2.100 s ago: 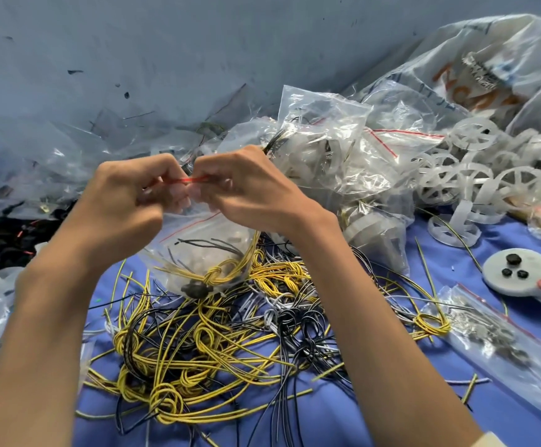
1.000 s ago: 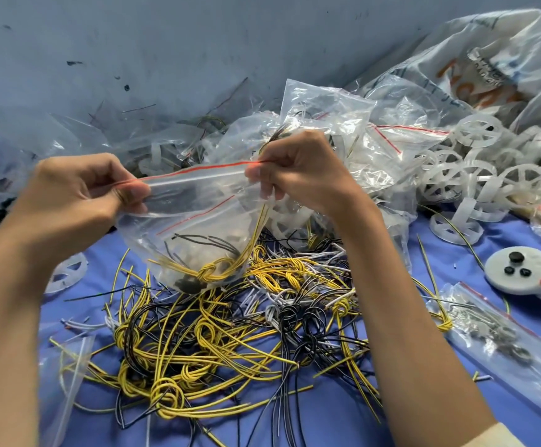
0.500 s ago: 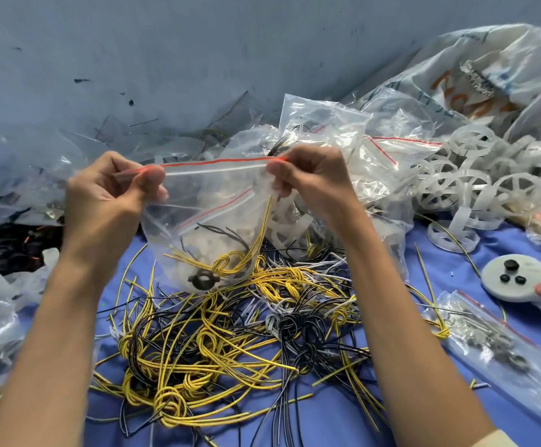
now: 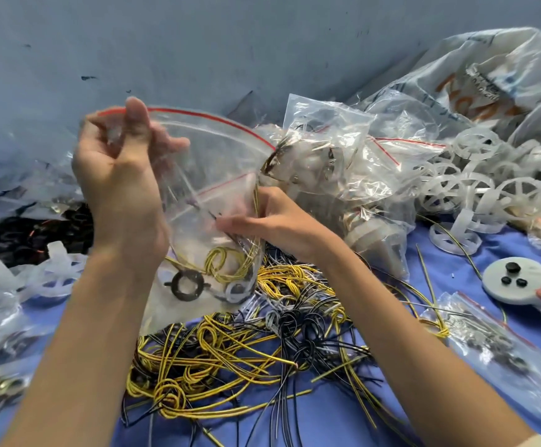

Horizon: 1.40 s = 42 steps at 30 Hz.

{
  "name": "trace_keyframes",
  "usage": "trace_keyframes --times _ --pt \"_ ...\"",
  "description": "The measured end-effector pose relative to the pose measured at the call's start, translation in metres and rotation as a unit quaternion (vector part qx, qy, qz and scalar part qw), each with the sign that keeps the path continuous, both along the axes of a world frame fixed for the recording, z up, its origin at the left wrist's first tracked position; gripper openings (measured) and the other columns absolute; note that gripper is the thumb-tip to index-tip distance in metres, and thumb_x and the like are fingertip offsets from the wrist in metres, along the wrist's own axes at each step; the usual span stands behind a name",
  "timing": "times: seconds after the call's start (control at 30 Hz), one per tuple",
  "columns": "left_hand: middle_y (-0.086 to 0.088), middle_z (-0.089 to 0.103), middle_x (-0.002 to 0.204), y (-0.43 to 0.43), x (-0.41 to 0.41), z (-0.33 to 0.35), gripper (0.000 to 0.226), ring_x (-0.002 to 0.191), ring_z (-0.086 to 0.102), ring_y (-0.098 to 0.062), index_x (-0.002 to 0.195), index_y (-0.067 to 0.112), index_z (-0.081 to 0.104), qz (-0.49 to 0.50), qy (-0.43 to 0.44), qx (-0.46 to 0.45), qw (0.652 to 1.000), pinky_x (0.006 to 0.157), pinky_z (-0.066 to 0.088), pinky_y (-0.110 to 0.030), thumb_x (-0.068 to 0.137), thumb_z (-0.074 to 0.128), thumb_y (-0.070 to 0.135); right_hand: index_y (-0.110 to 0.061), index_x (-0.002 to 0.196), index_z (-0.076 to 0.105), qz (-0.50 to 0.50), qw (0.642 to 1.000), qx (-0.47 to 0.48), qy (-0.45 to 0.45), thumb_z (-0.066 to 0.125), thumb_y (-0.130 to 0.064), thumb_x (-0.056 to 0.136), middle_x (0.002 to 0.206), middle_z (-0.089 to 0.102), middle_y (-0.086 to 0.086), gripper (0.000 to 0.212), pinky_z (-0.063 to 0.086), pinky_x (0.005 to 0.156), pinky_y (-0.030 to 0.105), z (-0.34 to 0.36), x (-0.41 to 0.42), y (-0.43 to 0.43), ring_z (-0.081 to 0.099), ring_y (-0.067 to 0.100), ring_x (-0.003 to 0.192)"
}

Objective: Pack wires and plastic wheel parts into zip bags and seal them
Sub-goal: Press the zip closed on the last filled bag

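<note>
Zip bag [image 4: 211,162] held up over the wire pile [image 4: 262,350].
I watched the left hand [image 4: 117,175] pinch the bag's red-lined top corner, thumb up, holding it above the blue worktop [image 4: 407,414]. A yellow wire coil [image 4: 227,262] and a black ring [image 4: 183,283] lay inside. The right hand [image 4: 275,221] touched its right side; blurred, so I couldn't tell those fingers' grip.

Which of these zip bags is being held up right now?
The clear bag with yellow wire and a dark ring: the left hand pinches its top corner, the right hand holds its side. The other bags lie in heaps.
</note>
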<state>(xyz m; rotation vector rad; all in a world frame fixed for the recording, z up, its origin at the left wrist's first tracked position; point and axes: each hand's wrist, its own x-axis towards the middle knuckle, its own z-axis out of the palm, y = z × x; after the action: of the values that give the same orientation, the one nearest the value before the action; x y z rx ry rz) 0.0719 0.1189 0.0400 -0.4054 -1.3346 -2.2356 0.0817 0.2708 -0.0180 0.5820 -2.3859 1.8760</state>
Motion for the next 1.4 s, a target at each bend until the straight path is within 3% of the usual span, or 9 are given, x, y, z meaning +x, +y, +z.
trace_keyframes --times 0.13,0.4,0.57,0.77,0.93,1.07,1.23,1.3,1.4 --pt "0.005 0.05 0.099 -0.003 -0.007 -0.003 0.021 0.079 0.053 0.003 0.105 0.019 0.042 0.076 -0.019 -0.062 0.995 0.083 0.047 -0.025 0.089 0.056 0.021 -0.015 0.069 0.058 -0.077 0.991 -0.097 0.042 0.065 -0.007 0.085 0.06 0.062 -0.008 0.02 0.049 0.055 0.022 0.007 -0.007 -0.01 0.058 0.006 0.055" --pt "-0.009 0.047 0.128 -0.001 -0.013 -0.015 0.032 0.091 0.053 0.0 0.11 0.024 0.044 0.094 -0.027 -0.231 0.968 0.093 0.046 -0.028 0.08 0.055 0.023 -0.007 0.071 0.064 -0.407 0.906 -0.115 -0.034 0.068 -0.029 0.084 0.069 0.063 0.004 0.026 0.05 0.066 0.035 0.001 -0.051 -0.009 0.06 0.02 0.067" --pt "-0.012 0.052 0.127 0.002 -0.029 -0.037 0.023 0.088 0.055 -0.005 0.109 0.022 0.051 0.035 -0.092 -0.374 0.922 0.091 0.047 -0.03 0.089 0.059 0.013 -0.004 0.083 0.061 -0.392 0.869 -0.24 -0.184 0.056 -0.008 0.082 0.083 0.064 0.012 0.006 0.055 0.068 0.039 -0.011 -0.061 -0.02 0.066 0.027 0.078" --pt "-0.01 0.052 0.122 0.004 -0.033 -0.046 0.03 0.097 0.058 -0.019 0.116 0.017 0.057 0.017 -0.106 -0.542 0.833 0.095 0.047 -0.037 0.087 0.063 0.023 -0.004 0.089 0.054 -0.317 0.849 -0.361 -0.22 0.047 0.01 0.079 0.068 0.055 0.011 0.018 0.04 0.04 0.018 -0.005 -0.059 -0.039 0.053 0.018 0.05" --pt "-0.014 0.044 0.136 -0.003 -0.039 -0.059 0.051 0.128 0.039 -0.03 0.13 0.022 0.053 0.018 -0.097 -0.711 0.697 0.108 0.031 -0.037 0.083 0.066 0.036 0.0 0.102 0.059 -0.389 0.885 -0.147 -0.211 0.051 -0.003 0.083 0.111 0.063 0.02 0.021 0.05 0.069 0.032 -0.015 -0.062 -0.029 0.063 0.03 0.095" --pt "-0.011 0.031 0.141 -0.008 -0.05 -0.071 0.06 0.133 0.027 -0.03 0.135 0.028 0.048 0.024 -0.106 -0.71 0.696 0.11 0.021 -0.034 0.08 0.071 0.035 -0.002 0.139 0.017 -0.41 0.909 -0.003 -0.078 0.056 -0.018 0.079 0.14 0.034 0.019 0.073 0.035 0.102 0.037 0.003 -0.052 -0.037 0.037 0.034 0.127" --pt "-0.018 0.011 0.152 0.006 -0.068 -0.103 0.086 0.14 0.01 -0.039 0.147 0.018 0.022 0.085 -0.081 -0.721 0.683 0.114 0.015 -0.047 0.077 0.07 0.033 -0.014 0.151 0.005 -0.464 0.76 0.367 0.269 0.059 -0.027 0.072 0.158 0.001 0.012 0.096 0.009 0.114 0.05 0.002 -0.038 -0.053 0.003 0.028 0.144" --pt "-0.021 -0.006 0.155 0.015 -0.079 -0.119 0.093 0.143 -0.009 -0.039 0.151 0.015 -0.001 0.116 -0.066 -0.784 0.606 0.117 0.0 -0.051 0.083 0.054 0.047 -0.025 0.15 0.016 -0.378 0.752 0.473 0.262 0.051 -0.034 0.081 0.159 -0.005 0.009 0.078 0.0 0.114 0.052 -0.005 -0.046 -0.054 -0.005 0.024 0.146" --pt "-0.018 -0.025 0.154 0.02 -0.087 -0.129 0.097 0.139 -0.03 -0.034 0.149 0.019 -0.018 0.121 -0.047 -0.841 0.524 0.114 -0.012 -0.051 0.083 0.036 0.065 -0.03 0.149 0.018 -0.241 0.832 0.492 0.09 0.027 -0.045 0.096 0.159 -0.009 0.008 0.055 -0.011 0.113 0.055 -0.022 -0.064 -0.046 -0.011 0.022 0.146"
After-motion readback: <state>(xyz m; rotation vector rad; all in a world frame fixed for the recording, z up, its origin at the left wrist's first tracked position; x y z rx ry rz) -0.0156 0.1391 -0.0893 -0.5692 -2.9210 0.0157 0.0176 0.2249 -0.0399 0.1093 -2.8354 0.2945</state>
